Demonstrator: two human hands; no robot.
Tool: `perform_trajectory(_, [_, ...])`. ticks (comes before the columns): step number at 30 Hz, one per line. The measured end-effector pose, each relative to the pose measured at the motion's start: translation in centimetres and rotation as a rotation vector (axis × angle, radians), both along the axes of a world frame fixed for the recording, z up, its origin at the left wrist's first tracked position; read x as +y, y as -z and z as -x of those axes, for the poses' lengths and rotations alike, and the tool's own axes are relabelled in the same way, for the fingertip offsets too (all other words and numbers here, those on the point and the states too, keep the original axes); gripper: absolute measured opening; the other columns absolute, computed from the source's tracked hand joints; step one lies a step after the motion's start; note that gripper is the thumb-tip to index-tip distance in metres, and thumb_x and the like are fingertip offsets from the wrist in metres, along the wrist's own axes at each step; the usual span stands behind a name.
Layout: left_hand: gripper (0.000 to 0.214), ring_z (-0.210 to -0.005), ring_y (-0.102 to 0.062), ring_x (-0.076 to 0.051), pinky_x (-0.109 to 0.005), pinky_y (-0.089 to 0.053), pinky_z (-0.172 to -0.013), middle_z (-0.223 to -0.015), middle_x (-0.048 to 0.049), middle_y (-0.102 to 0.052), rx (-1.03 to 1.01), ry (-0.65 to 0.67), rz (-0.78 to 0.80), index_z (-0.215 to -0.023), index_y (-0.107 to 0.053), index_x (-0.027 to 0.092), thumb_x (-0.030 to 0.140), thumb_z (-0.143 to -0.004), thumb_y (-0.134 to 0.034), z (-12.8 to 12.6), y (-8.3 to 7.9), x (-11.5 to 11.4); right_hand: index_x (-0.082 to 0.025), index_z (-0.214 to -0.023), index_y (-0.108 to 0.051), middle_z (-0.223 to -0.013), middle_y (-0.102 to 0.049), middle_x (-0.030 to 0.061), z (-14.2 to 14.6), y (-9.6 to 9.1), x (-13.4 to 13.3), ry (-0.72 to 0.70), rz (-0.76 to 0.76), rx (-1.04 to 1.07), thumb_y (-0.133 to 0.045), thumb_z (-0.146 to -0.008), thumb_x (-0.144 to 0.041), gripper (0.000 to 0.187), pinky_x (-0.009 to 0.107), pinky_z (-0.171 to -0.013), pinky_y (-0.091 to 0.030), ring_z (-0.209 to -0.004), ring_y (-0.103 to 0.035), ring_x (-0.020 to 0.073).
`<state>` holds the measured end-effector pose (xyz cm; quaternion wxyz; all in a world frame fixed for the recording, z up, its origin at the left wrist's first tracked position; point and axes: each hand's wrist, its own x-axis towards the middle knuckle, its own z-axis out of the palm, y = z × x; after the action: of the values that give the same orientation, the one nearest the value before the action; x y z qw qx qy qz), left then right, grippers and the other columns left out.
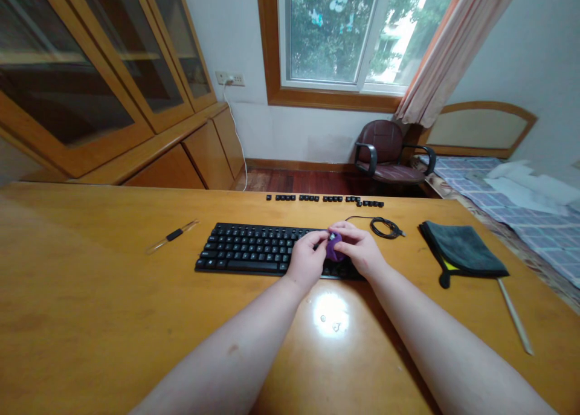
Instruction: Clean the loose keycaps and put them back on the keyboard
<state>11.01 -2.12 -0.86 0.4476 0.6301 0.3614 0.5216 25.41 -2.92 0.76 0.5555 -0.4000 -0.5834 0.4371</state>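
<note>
A black keyboard (pixel 254 249) lies flat on the wooden desk. Above its right part, my right hand (pixel 356 246) is closed on a small purple cloth (pixel 334 249). From the other side, the thumb and fingers of my left hand (pixel 310 258) pinch at the cloth's edge. A small dark and pale piece shows in the cloth's fold, too small to name surely. Both hands hide much of the keyboard's right end. Along the desk's far edge stand loose black keycaps (pixel 309 198) in short rows.
A coiled black cable (pixel 385 228) lies behind my right hand. On the right are a folded dark grey cloth (pixel 466 249) and a thin pale stick (pixel 516 318). A wire keycap puller (pixel 173 235) with a black grip lies left. An office chair (pixel 383 149) stands beyond the desk.
</note>
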Motion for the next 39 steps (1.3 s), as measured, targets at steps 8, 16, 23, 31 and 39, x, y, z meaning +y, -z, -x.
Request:
perform_trajectory(8, [0.020,-0.086,-0.063,-0.017,-0.030,-0.050,-0.083,-0.091,-0.0068,-0.069,0.023,0.032,-0.003,-0.088,-0.069,0.016,0.013,-0.080,-0.050,0.3,-0.2,0.0,-0.028,-0.080,-0.075,-0.085,-0.062,0.0032,0.0,-0.1,-0.1,0.014,-0.002,0.038,-0.076,-0.063,-0.034,0.018,0.035,-0.079,-0.045,-0.083,-0.058,0.0172])
perform_trajectory(16, [0.020,-0.086,-0.063,-0.016,-0.030,-0.050,-0.082,-0.091,-0.0058,-0.069,0.000,0.016,-0.012,-0.089,-0.069,0.017,0.016,-0.080,-0.051,0.3,0.0,0.0,-0.028,-0.086,-0.074,-0.089,-0.060,0.0037,-0.3,0.6,0.2,-0.010,-0.021,0.012,-0.070,-0.070,-0.035,0.018,0.035,-0.083,-0.045,-0.087,-0.057,0.0175])
perform_trajectory(23, [0.019,-0.086,-0.064,-0.018,-0.031,-0.051,-0.081,-0.092,-0.0068,-0.070,0.025,0.002,-0.043,-0.089,-0.069,0.017,0.016,-0.080,-0.052,0.4,0.3,0.2,-0.029,-0.088,-0.073,-0.088,-0.061,0.0032,-0.2,0.0,0.0,-0.011,-0.023,-0.024,-0.070,-0.069,-0.035,0.021,0.035,-0.082,-0.044,-0.086,-0.056,0.0174])
perform_trajectory(31, [0.016,-0.084,-0.065,-0.017,-0.032,-0.051,-0.082,-0.088,-0.0063,-0.070,0.033,-0.066,-0.075,-0.088,-0.069,0.017,0.020,-0.080,-0.056,0.3,-0.1,-0.1,-0.025,-0.083,-0.074,-0.088,-0.062,0.0042,-0.6,1.2,0.6,0.039,-0.032,0.030,-0.066,-0.073,-0.038,0.018,0.034,-0.082,-0.045,-0.086,-0.057,0.0183])
perform_trajectory(39, [0.016,-0.081,-0.064,-0.016,-0.029,-0.051,-0.080,-0.086,-0.0058,-0.069,-0.062,-0.158,-0.017,-0.088,-0.067,0.017,0.026,-0.077,-0.060,0.1,0.1,-0.2,-0.029,-0.100,-0.070,-0.096,-0.062,0.0043,0.1,1.0,0.1,0.046,-0.042,-0.076,-0.065,-0.074,-0.038,0.027,0.037,-0.090,-0.042,-0.096,-0.055,0.0194])
